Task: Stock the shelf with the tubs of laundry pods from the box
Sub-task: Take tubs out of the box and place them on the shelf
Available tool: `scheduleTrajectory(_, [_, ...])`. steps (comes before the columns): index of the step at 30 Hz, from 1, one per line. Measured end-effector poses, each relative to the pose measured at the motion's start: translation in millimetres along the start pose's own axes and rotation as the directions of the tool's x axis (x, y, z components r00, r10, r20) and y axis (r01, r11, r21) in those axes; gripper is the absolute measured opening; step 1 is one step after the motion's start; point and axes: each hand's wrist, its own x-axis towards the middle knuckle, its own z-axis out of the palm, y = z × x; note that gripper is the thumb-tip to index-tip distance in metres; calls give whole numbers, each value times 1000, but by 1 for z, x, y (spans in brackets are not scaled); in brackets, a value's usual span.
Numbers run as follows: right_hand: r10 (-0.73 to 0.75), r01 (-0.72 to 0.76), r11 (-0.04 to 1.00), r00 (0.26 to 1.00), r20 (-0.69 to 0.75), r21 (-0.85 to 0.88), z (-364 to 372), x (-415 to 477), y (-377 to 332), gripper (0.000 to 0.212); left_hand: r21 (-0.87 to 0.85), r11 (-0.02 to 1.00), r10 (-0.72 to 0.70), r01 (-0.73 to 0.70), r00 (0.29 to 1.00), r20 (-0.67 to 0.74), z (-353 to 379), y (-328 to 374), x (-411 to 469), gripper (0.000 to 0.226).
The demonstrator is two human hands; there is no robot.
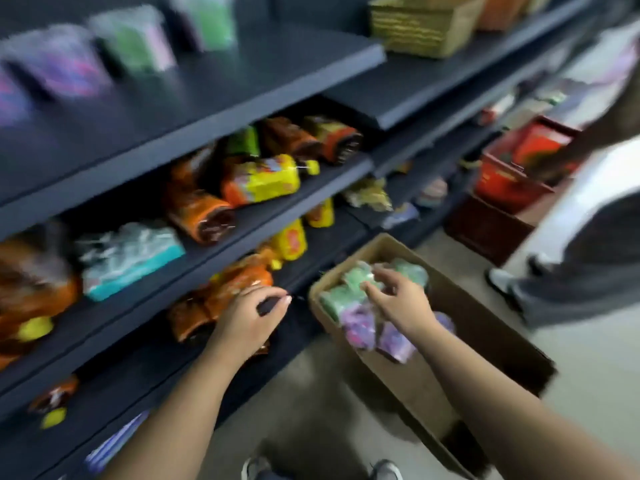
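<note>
Right hand (398,299) reaches down into the cardboard box (485,327), fingers spread loosely over the tubs of laundry pods (349,289), gripping nothing yet. Left hand (252,317) rests curled near a lower shelf's edge (138,313). Blurred green and purple tubs lie packed in the box.

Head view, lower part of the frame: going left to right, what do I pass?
Teal-edged clear packet → left hand on the dark shelf edge → right hand over the tubs → brown cardboard box.
</note>
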Motion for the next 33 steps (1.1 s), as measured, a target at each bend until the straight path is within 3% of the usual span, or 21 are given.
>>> scheduleTrajectory(4, [297, -295, 955, 951, -89, 43, -35, -9, 83, 49, 52, 996, 59, -76, 961, 271, 69, 25, 32, 17])
scheduleTrajectory(8, [510, -500, 860, 844, -165, 102, -48, -14, 134, 51, 88, 986, 89, -141, 892, 443, 121, 37, 74, 15])
scheduleTrajectory(15, [798, -775, 600, 564, -211, 198, -35, 1, 190, 50, 74, 960, 136, -271, 677, 724, 210, 32, 152, 18])
scheduleTrajectory(20, [871, -838, 485, 438, -224, 248, -16, 20, 237, 54, 76, 923, 143, -378, 520, 842, 275, 19, 199, 21])
scheduleTrajectory(23, [890, -854, 442, 379, -253, 276, -13, 38, 275, 59, 111, 894, 158, -435, 535, 830, 317, 14, 225, 29])
scheduleTrajectory(29, [912, -872, 386, 311, -267, 301, 1, 72, 364, 78, 191, 884, 177, -427, 683, 708, 384, -11, 266, 73])
scheduleTrajectory(33, [948, -912, 301, 254, -193, 279, 20, 82, 403, 98, 285, 833, 108, -474, 646, 756, 409, -36, 279, 96])
